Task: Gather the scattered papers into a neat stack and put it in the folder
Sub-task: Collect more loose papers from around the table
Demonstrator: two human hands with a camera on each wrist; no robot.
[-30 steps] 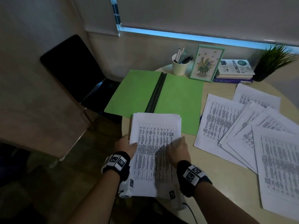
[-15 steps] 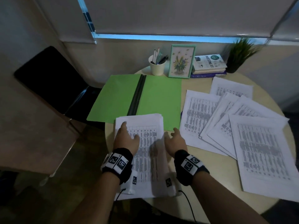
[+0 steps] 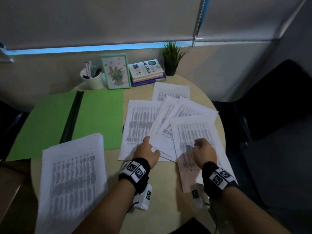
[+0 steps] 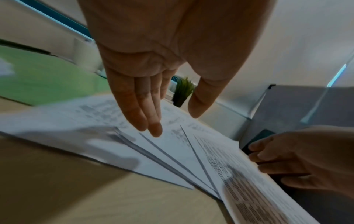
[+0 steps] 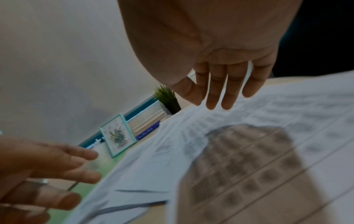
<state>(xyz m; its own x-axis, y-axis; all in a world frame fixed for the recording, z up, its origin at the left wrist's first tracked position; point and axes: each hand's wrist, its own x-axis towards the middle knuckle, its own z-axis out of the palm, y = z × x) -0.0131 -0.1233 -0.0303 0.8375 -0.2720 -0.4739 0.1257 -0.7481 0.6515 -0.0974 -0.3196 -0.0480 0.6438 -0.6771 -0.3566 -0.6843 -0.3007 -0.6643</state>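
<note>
A: So, left to right?
B: Gathered stack [image 3: 72,179] lies at the table [image 3: 162,196] near-left edge, far corner overlapping the open green folder [image 3: 99,119]. Folder holds no sheets inside.
A: Containers at the back?
B: White cup [image 3: 92,80] with pens, then picture frame [image 3: 116,71], books [image 3: 146,70], potted plant [image 3: 171,60].
A: Hands?
B: Left hand [image 3: 146,152] fingers straight, together, over the leftmost of the loose papers [image 3: 170,125] fanned on the right half. Right hand [image 3: 204,152] fingers extended, slightly spread, above the nearest sheet. Neither grips anything; contact unclear.
</note>
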